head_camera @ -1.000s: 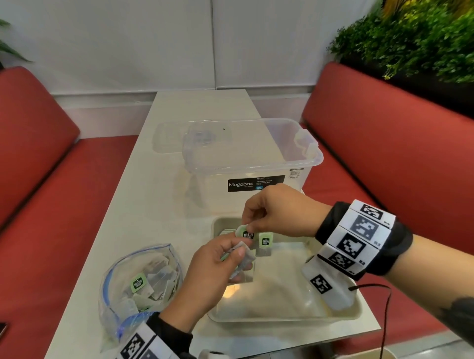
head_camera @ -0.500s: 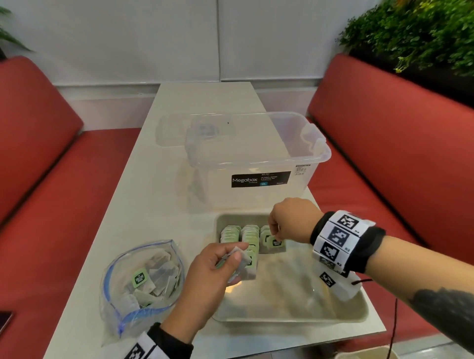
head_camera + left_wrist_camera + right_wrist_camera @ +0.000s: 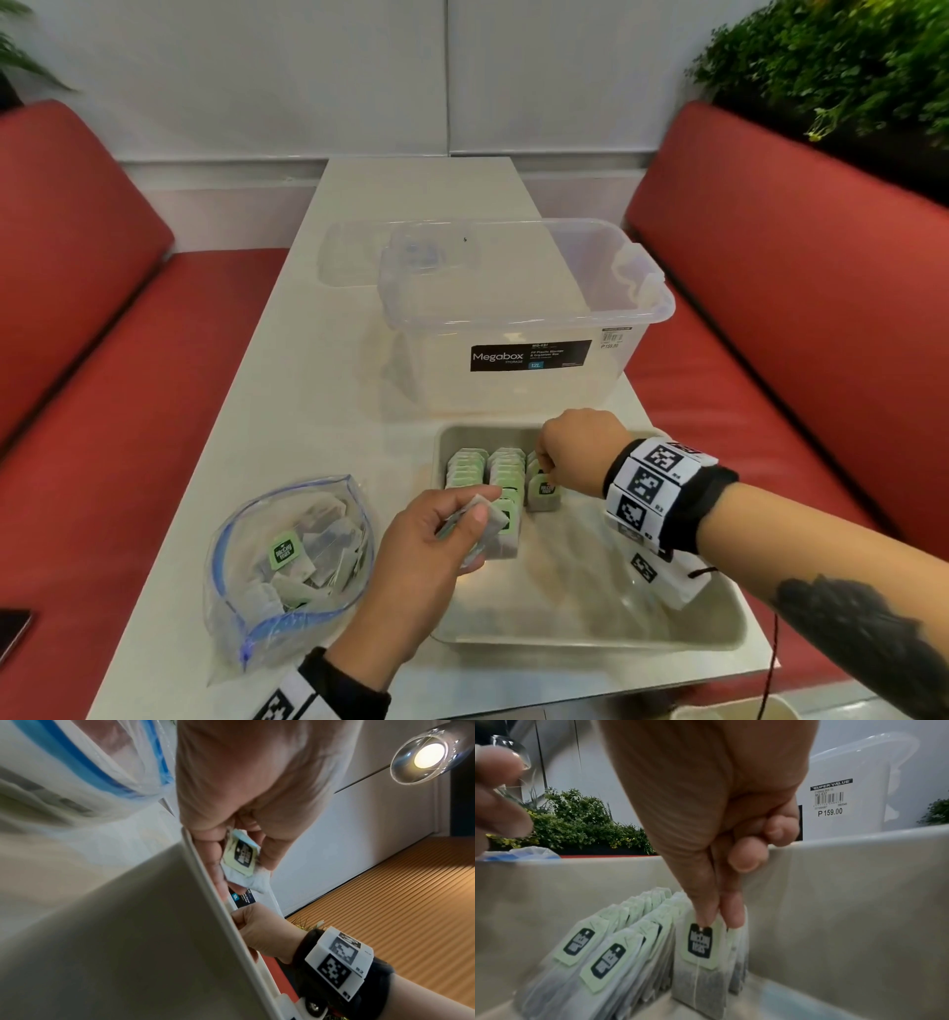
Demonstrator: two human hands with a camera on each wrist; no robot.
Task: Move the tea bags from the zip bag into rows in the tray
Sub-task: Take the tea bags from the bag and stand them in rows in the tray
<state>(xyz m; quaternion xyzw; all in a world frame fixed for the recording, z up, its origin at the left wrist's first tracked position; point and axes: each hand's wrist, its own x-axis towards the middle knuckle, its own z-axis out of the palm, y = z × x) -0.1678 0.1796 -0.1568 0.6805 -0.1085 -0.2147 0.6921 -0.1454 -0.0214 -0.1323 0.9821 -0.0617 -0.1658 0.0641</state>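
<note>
On the pale tabletop (image 3: pixel 328 360) a beige tray (image 3: pixel 590 634) sits in front of a clear storage box (image 3: pixel 513 308) labelled Megabox. Three rows of tea bags (image 3: pixel 488 473) stand upright in the tray's far left corner, green tags facing the person. The right hand (image 3: pixel 575 452) reaches down over the third, shortest row; in the right wrist view its thumb and fingers (image 3: pixel 731 914) pinch the top edge of the front tea bag (image 3: pixel 700 953), which stands on the tray floor just beside the second row. The left hand (image 3: pixel 426 560) hovers over the tray's left edge, its fingers curled round a small bunch of tea bags (image 3: pixel 243 860). To the left of the tray lies the open zip bag (image 3: pixel 287 560) with a blue seal, loose tea bags heaped inside. Red bench seats (image 3: pixel 801 318) flank the tabletop.
</note>
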